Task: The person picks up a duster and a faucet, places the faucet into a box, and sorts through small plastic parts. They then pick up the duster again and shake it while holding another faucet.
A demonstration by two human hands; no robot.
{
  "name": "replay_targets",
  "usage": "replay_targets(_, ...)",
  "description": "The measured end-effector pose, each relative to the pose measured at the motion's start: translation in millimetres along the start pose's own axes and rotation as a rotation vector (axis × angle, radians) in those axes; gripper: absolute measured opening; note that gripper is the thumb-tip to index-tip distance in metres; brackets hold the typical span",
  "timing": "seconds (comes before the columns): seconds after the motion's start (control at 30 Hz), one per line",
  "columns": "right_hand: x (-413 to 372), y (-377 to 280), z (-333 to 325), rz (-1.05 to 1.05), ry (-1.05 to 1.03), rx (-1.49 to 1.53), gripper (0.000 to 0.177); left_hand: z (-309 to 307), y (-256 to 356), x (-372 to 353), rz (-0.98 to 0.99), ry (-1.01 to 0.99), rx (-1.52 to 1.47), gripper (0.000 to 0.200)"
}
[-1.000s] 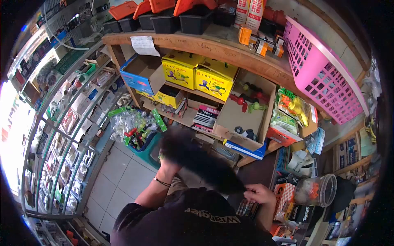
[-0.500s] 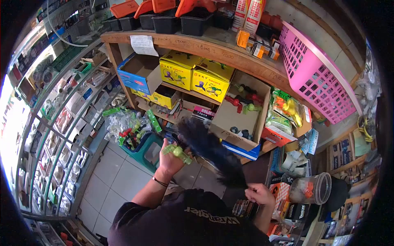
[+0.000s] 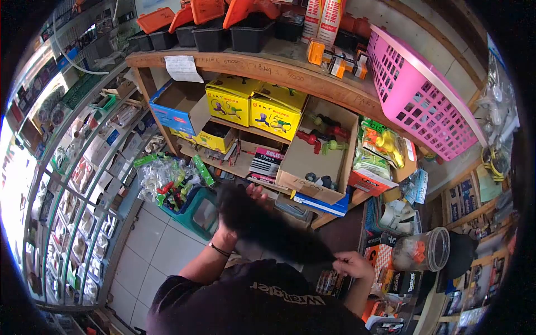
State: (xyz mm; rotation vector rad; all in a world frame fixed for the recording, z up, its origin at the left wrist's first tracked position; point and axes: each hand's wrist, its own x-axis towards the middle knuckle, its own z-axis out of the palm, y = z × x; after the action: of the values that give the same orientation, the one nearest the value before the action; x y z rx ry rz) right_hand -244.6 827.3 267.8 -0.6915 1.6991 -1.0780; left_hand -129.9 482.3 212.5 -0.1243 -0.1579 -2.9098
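Observation:
My right hand is closed around the handle end of a black feather duster. The duster slants up and left across the front of my body, its bristles slightly blurred. Behind its far end is my left hand, palm side up, with some fingertips showing above the bristles. The duster covers the lime-green plastic tap that lay in this hand a moment ago. Beyond the hands, an open cardboard box holds red, green and dark taps.
Yellow tap boxes stand on the wooden shelf. A teal stool on the tiled floor carries bagged taps. The pink basket stands upper right, a clear plastic jar lower right, a glass-fronted rack along the left.
The duster's bristle end has swung left and down over my left hand, hiding the green tap. My right hand stays in nearly the same place. The view has shifted slightly.

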Motion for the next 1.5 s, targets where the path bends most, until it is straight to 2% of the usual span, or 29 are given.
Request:
replay_targets(0.07,4.1,-5.9,-1.3,-0.014,0.021,-0.029,0.025,15.5,3.8,-0.4,0.062,0.168,0.121,0.05)
replay_targets(0.1,4.3,-8.5,-1.4,-0.006,-0.015,-0.063,0.025,4.9,6.9,0.6,0.039,0.002,0.046,0.051)
replay_targets(0.27,4.8,-7.9,1.0,-0.007,-0.044,-0.059,0.023,28.2,3.6,-1.9,-0.018,-0.005,0.046,0.052)
replay_targets(0.33,10.1,-3.4,-2.5,0.028,-0.037,-0.062,0.023,27.8,0.0,2.9,0.196,0.126,0.493,0.058)
replay_targets(0.37,9.0,-5.5,-2.0,0.029,-0.04,-0.062,0.023,41.6,-0.2,2.2,0.142,0.152,0.096,0.064)
replay_targets(0.47,3.0,-12.8,-0.6,0.091,-0.095,-0.079,0.024,23.8,2.6,-6.1,0.05,0.039,0.101,0.068)
replay_targets(0.5,0.8,-10.2,-1.6,0.009,-0.076,-0.119,0.025,22.9,6.9,-5.2,0.028,0.121,0.052,0.07)
replay_targets(0.53,0.0,-8.0,-3.2,-0.073,-0.058,-0.157,0.026,24.6,6.2,-5.7,0.068,0.097,0.141,0.066)
replay_targets(0.6,4.8,-5.1,-13.5,-0.038,-0.06,-0.147,0.027,-5.2,6.4,2.0,0.109,-0.053,0.272,0.056)
replay_targets(0.63,6.2,-3.8,-15.8,0.001,-0.057,-0.141,0.029,27.9,6.9,-3.3,0.258,0.033,0.547,0.051)
replay_targets(0.67,4.7,-3.7,-14.3,0.001,-0.056,-0.139,0.029,54.7,3.6,-5.5,0.109,0.056,0.12,0.051)
replay_targets(0.73,-1.1,-5.6,-11.5,0.034,-0.03,-0.115,0.028,42.7,2.6,-4.7,0.144,-0.149,0.2,0.051)
replay_targets(0.8,-2.9,-7.0,-10.1,0.01,-0.055,-0.143,0.029,39.4,5.3,-7.4,0.023,-0.016,0.102,0.048)
replay_targets(0.87,-1.0,-3.5,-9.6,-0.013,-0.085,-0.17,0.029,40.8,6.0,-7.3,0.024,-0.022,0.115,0.049)
replay_targets(0.93,3.8,5.6,-10.9,0.014,0.056,-0.1,0.028,49.6,5.3,-7.0,0.028,0.051,-0.828,0.053)
replay_targets(0.97,3.2,5.2,-12.6,0.013,0.054,-0.099,0.028,53.4,2.1,-4.8,0.119,0.135,0.052,0.057)
replay_targets(1.03,0.4,-1.4,-14.7,0.064,-0.084,-0.138,0.029,43.7,3.4,-7.0,0.075,0.063,0.031,0.059)
replay_targets(1.07,-2.7,-4.4,-11.8,0.06,-0.082,-0.136,0.029,40.4,4.3,-7.7,0.028,-0.01,0.007,0.061)
replay_targets(1.1,-6.6,-7.6,-7.1,0.032,-0.037,-0.134,0.029,38.3,5.3,-9.2,0.036,0.033,0.067,0.067)
replay_targets(1.13,-8.6,-8.9,-4.4,0.004,0.008,-0.133,0.029,32.7,6.8,-6.3,0.023,-0.049,0.032,0.07)
replay_targets(1.23,2.2,-0.3,-11.9,-0.006,-0.016,-0.184,0.03,29.9,6.2,-7.3,0.039,-0.108,0.076,0.069)
replay_targets(1.3,0.4,6.0,-8.6,-0.008,-0.018,-0.127,0.029,47.0,6.4,-15.0,-0.152,-0.001,-1.376,0.066)
replay_targets(1.33,-0.6,8.4,-6.5,-0.011,-0.019,-0.066,0.029,43.6,6.8,-14.1,-0.149,-0.002,-1.377,0.066)
replay_targets(1.4,-2.5,8.5,-3.8,-0.044,0.017,-0.097,0.03,34.0,7.1,-10.1,0.032,-0.153,0.159,0.06)
replay_targets(1.43,-3.0,8.3,-3.4,-0.078,0.053,-0.129,0.03,50.2,4.8,-13.9,0.041,0.008,0.122,0.054)
replay_targets(1.47,-2.3,9.1,-5.4,-0.078,0.051,-0.129,0.03,48.3,6.1,-13.5,0.043,0.01,0.122,0.054)
replay_targets(1.5,-1.0,10.5,-9.5,-0.06,0.041,-0.103,0.031,42.1,8.7,-12.4,0.015,-0.137,0.028,0.054)
